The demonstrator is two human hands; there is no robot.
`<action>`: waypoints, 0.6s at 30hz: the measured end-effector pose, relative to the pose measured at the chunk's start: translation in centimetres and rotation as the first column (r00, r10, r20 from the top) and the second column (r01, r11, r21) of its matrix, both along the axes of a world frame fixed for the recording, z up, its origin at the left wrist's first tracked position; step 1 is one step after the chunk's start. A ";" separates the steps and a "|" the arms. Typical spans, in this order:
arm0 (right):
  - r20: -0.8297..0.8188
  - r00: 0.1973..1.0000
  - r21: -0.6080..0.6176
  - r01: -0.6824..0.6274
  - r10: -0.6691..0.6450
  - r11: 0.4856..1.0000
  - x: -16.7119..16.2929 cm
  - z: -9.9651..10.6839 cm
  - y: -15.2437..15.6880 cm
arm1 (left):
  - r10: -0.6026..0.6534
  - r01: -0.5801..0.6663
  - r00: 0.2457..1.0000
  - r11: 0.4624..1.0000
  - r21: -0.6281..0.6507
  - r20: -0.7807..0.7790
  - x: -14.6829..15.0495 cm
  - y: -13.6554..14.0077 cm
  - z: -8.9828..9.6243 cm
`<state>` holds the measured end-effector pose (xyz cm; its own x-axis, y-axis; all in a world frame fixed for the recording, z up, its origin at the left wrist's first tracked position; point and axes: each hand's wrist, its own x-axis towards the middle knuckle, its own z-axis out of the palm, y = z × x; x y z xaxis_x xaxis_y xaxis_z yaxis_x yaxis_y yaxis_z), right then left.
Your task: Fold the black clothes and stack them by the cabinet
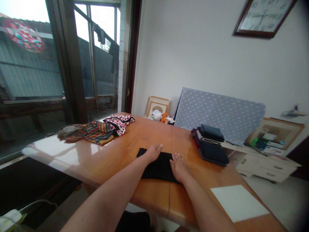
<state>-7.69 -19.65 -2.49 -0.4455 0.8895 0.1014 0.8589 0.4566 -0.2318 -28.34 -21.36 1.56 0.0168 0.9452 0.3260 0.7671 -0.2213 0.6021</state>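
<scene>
Item 1, at the centre of my dial: a black cloth, folded to a flat rectangle, lying on the wooden table that I watch from afar through the head camera. Item 2: my left hand, resting on the cloth at its 12 o'clock edge; the fingers are hard to make out, so I cannot tell whether it pinches the fabric. Item 3: my right hand, on the cloth's 3 o'clock side, palm down, fingers stretched out, clasping nothing. Item 4, at 10 o'clock: a striped garment, loosely heaped. Item 5, towards 11 o'clock: a red-and-white patterned garment with black trim, touching item 4. Item 6, at 2 o'clock: a stack of folded clothes, mostly dark, apart from item 1. Item 7, at 4 o'clock: a white sheet, flat on the tabletop. Item 8, at 1 o'clock, beyond the table: a grey spotted panel, upright at a slant. Item 9, at 2 o'clock, past the stack: a pale drawer cabinet
</scene>
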 end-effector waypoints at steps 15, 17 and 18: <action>0.036 0.999 -0.021 -0.019 0.020 1.000 0.2 -0.5 0.7 | 0.044 -0.060 0.952 0.997 -0.046 -0.303 -4.5 -8.0 -0.3; 0.049 0.999 -0.022 -0.021 0.022 1.000 0.3 -0.5 0.8 | 0.009 -0.060 0.930 0.990 -0.127 -0.367 -4.6 -8.9 -0.8; 0.053 0.998 -0.023 -0.020 0.022 1.000 0.3 -0.5 0.8 | -0.001 -0.063 0.925 0.986 -0.156 -0.380 -4.6 -9.2 -1.0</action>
<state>-7.35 -18.87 -2.96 -0.4684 0.8817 0.0568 0.8607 0.4699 -0.1960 -32.98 -30.52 0.58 0.0784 0.9865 0.1438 0.9493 -0.1179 0.2915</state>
